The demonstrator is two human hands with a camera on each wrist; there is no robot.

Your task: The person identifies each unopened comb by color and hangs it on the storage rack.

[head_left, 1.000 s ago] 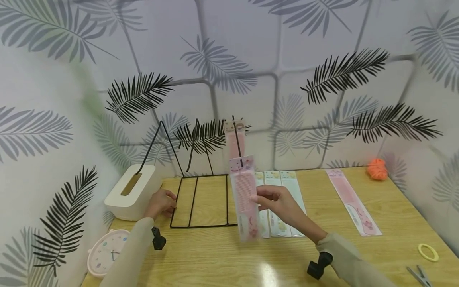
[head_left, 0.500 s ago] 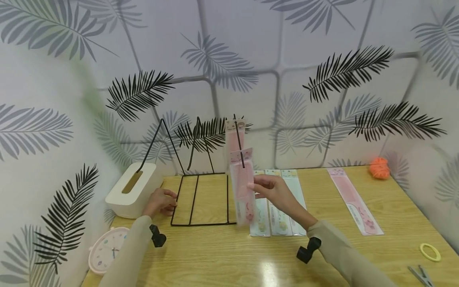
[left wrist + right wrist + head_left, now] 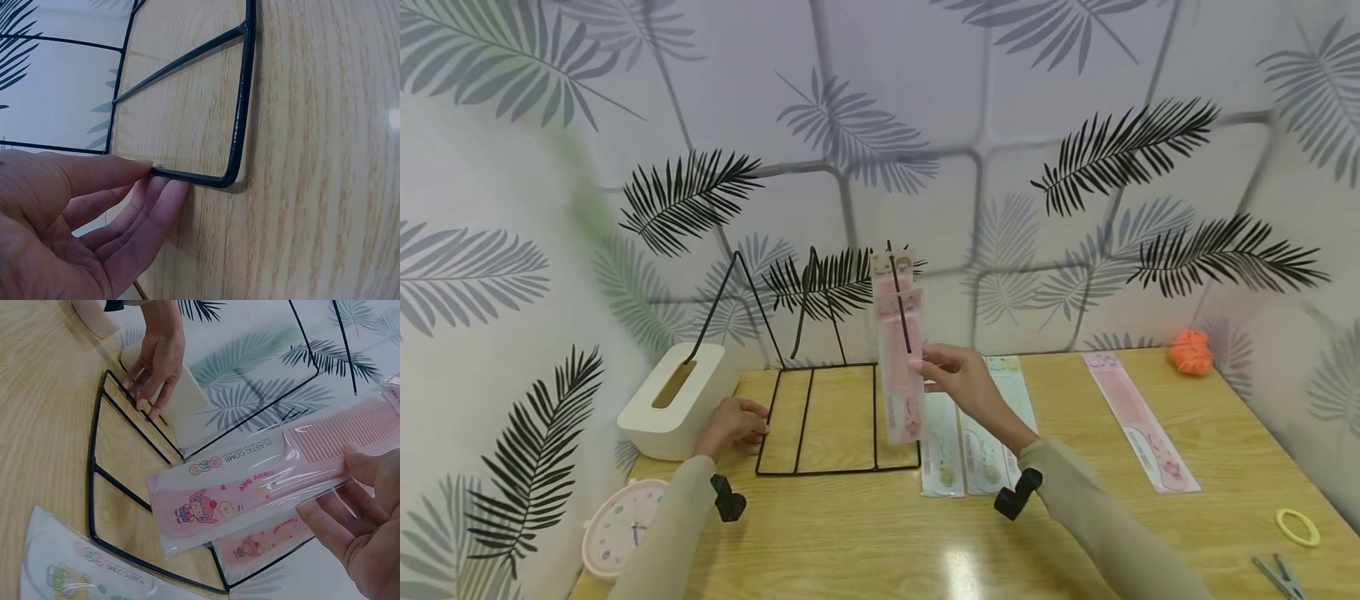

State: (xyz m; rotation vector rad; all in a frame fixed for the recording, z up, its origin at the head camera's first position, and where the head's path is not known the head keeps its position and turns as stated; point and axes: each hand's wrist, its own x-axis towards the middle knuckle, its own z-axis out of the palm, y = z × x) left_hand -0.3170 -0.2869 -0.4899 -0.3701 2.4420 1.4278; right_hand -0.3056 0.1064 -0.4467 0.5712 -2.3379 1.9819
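Note:
A black wire rack (image 3: 820, 472) stands on the wooden table, its hook rods rising toward the wall. My right hand (image 3: 951, 379) pinches a pink packaged comb (image 3: 901, 371) by its edge; the pack's top hole sits on a slanted rod (image 3: 900, 321). A second pink comb pack (image 3: 886, 268) hangs behind it, higher on the same rod. In the right wrist view the comb pack (image 3: 250, 487) lies across my right hand's fingers (image 3: 369, 519) above the rack base (image 3: 97, 462). My left hand (image 3: 733, 425) touches the base's left wire (image 3: 240, 119) with straight fingertips (image 3: 150, 187).
A white tissue box (image 3: 677, 400) stands left of the rack, with a pink clock (image 3: 621, 525) nearer me. Pale comb packs (image 3: 977, 442) lie right of the rack, another pink pack (image 3: 1138, 421) farther right. An orange ball (image 3: 1189, 352), a yellow ring (image 3: 1296, 527) and a metal clip (image 3: 1277, 575) are at the right.
My right hand has lifted the pink comb pack up and back along the slanted rod, closer to the pack hanging behind. The left hand has stayed on the rack base.

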